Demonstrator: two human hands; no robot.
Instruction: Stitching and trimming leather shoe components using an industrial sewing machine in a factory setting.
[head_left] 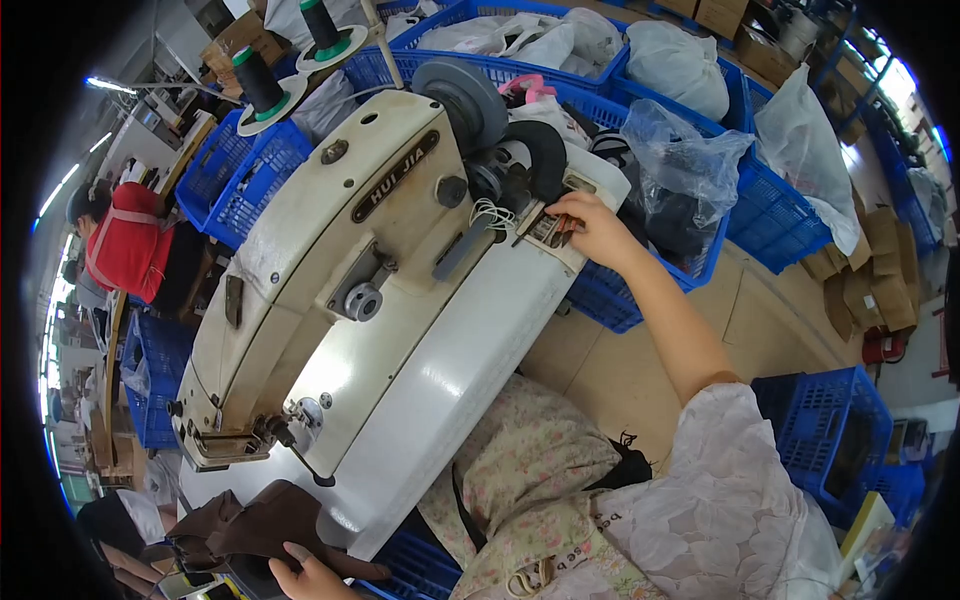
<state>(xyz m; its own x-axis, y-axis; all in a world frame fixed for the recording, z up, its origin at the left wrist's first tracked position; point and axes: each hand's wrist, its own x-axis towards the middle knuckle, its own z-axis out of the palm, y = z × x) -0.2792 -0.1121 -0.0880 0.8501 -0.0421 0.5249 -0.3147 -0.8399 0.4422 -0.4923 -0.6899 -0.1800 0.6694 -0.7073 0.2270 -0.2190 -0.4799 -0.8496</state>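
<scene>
A cream industrial sewing machine (300, 260) stands on a white table (440, 370) in front of me. At the table's far right end, my right hand (595, 230) reaches into a small tray (580, 190) set into the top. Its fingers are closed among small tools there; what they pinch is too small to make out. By the lower edge, my left hand (312, 580) grips a dark brown piece of soft material (275, 525), partly cut off by the picture's edge. That piece lies at the table's near left end, below the needle area (280, 430).
Two green thread cones (258, 80) stand behind the machine. Blue crates (775, 220) with plastic-wrapped goods line the far side and right. Another blue crate (830, 430) is at the right. A person in red (130, 240) sits at the far left. Cardboard (875, 265) leans at right.
</scene>
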